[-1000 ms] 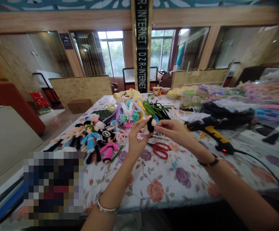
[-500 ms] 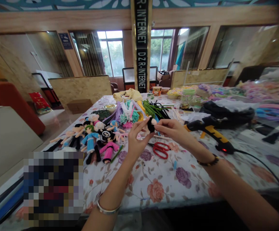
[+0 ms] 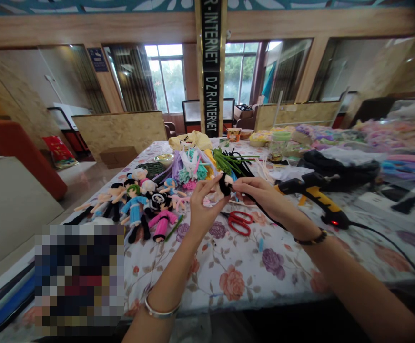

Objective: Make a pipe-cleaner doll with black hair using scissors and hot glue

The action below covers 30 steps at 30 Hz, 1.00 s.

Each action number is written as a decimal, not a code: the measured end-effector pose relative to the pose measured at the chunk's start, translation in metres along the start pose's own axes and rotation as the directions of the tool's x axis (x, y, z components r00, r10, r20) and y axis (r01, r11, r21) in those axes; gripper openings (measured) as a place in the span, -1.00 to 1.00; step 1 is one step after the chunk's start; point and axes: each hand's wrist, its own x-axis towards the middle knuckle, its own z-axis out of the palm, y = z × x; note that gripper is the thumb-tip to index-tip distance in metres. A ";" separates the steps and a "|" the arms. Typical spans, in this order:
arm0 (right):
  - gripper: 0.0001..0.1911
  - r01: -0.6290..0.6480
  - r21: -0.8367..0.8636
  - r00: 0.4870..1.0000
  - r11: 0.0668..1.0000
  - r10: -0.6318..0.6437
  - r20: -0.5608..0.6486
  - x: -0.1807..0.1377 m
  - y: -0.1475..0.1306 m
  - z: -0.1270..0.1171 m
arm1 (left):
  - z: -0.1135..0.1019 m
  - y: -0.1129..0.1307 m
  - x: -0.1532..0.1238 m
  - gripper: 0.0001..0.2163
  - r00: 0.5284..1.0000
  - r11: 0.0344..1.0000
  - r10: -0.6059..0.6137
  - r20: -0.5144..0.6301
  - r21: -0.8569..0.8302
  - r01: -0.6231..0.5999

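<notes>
My left hand (image 3: pixel 203 205) pinches a small black and pale doll head (image 3: pixel 224 185) above the floral tablecloth (image 3: pixel 236 271). My right hand (image 3: pixel 260 194) meets it from the right, fingers closed on a thin black pipe cleaner (image 3: pixel 260 209) that trails down under my palm toward the wrist. Its end lies against the doll head. Red scissors (image 3: pixel 239 222) lie on the cloth just below both hands.
Several finished pipe-cleaner dolls (image 3: pixel 136 207) lie to the left. A heap of coloured pipe cleaners (image 3: pixel 207 164) sits behind my hands. A black and yellow glue gun (image 3: pixel 314 195) with its cord rests to the right, with craft materials (image 3: pixel 389 133) beyond.
A black pipe cleaner now shows trailing from my right hand under the palm. Both hands have stayed close together at the doll head, shifting only slightly.
</notes>
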 end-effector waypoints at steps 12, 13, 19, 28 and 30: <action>-0.72 0.208 -0.340 0.961 0.917 -0.257 -0.104 0.003 0.006 0.002 | 0.001 0.004 0.002 -0.46 0.999 1.000 0.009 -0.034 0.019 -0.008; -0.70 0.213 -0.351 0.960 0.912 -0.262 -0.099 0.002 0.006 0.001 | 0.001 0.004 0.002 -0.45 0.999 1.000 0.006 -0.036 0.017 -0.005; -0.52 0.183 -0.466 0.971 0.866 -0.234 -0.054 0.001 0.003 -0.003 | 0.000 0.004 0.002 -0.43 1.000 0.998 0.006 -0.026 0.057 -0.005; -0.51 0.179 -0.411 0.973 0.894 -0.222 -0.060 0.001 0.004 -0.001 | 0.000 0.006 0.002 -0.47 0.990 0.983 0.119 -0.074 0.147 -0.107; -0.53 0.198 -0.362 0.974 0.911 -0.226 -0.035 0.001 0.003 0.000 | 0.000 0.009 0.002 -0.50 0.980 0.968 0.170 -0.101 0.201 -0.148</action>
